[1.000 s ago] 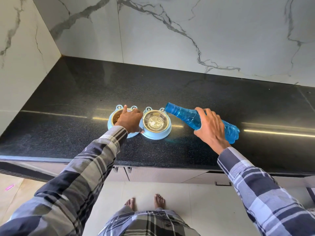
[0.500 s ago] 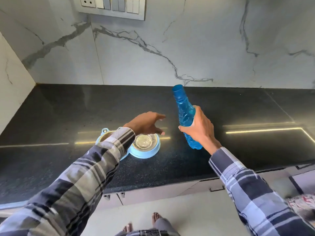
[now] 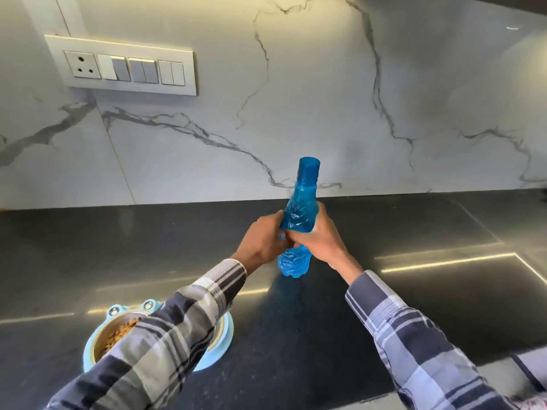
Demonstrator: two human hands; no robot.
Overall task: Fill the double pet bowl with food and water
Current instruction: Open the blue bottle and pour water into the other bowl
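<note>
A blue plastic bottle (image 3: pixel 297 214) stands nearly upright above the black counter (image 3: pixel 414 306), its open neck pointing up. My right hand (image 3: pixel 322 238) grips its middle from the right. My left hand (image 3: pixel 263 241) holds the same part from the left. The light blue double pet bowl (image 3: pixel 219 341) sits at the lower left near the counter's front. Brown kibble (image 3: pixel 118 335) fills its left steel bowl. My left sleeve hides the right bowl.
A white marble wall (image 3: pixel 296 99) rises behind the counter. A switch plate with a socket (image 3: pixel 124 66) is mounted on it at the upper left. Light strips reflect on the counter at right.
My left hand left the pet bowl and rose to the bottle, joining the right hand. The bottle went from tilted over the bowl to upright. The view tilted upward.
</note>
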